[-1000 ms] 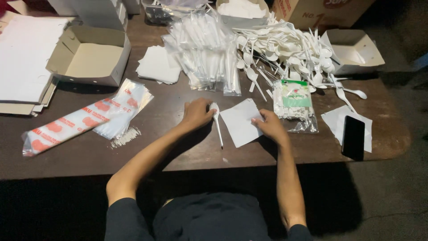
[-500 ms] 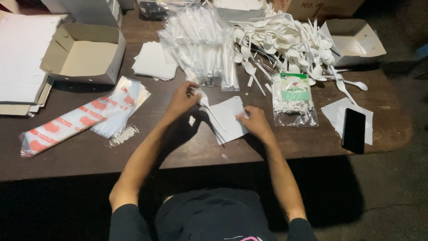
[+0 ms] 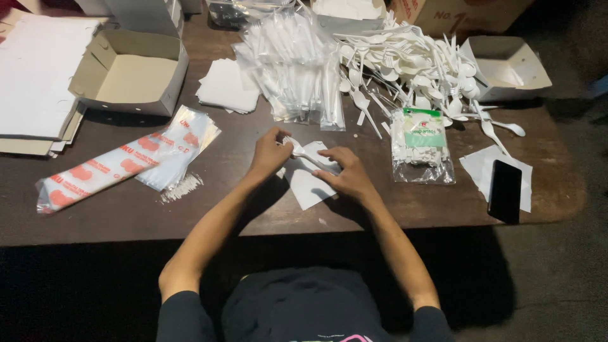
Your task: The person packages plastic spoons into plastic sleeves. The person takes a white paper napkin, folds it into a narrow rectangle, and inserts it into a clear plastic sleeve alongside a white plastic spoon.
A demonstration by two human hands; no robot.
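Head view: a dark brown wooden table (image 3: 126, 215) seen from above, the person's two bare arms reaching onto it from the near edge.
Left hand: the left hand (image 3: 269, 152) is closed around the bowl end of a white plastic spoon (image 3: 304, 154), fingers curled tight on it.
Right hand: the right hand (image 3: 347, 176) lies flat on a white paper napkin (image 3: 306, 183), fingertips pinching the spoon's handle end against it.
Spoon and napkin: both sit near the middle of the near edge, the spoon lying slantwise across the napkin's upper part.
Sachet bag: a clear plastic bag (image 3: 421, 147) of small white sachets with a green and white label card stands just right of the right hand.
Long sleeve: a flat clear sleeve (image 3: 120, 164) printed with red patches lies slantwise toward the left near corner, small white bits scattered at its end.
Open boxes: a grey-brown cardboard box (image 3: 130, 73) stands open by the left far edge; a white open box (image 3: 506, 63) sits at the right far corner.
Cutlery heap: loose white plastic spoons and forks (image 3: 405, 63) pile along the far edge, with a stack of clear-wrapped packets (image 3: 294, 69) to their left.
Phone: a black phone (image 3: 505, 190) rests on a white sheet at the right edge.
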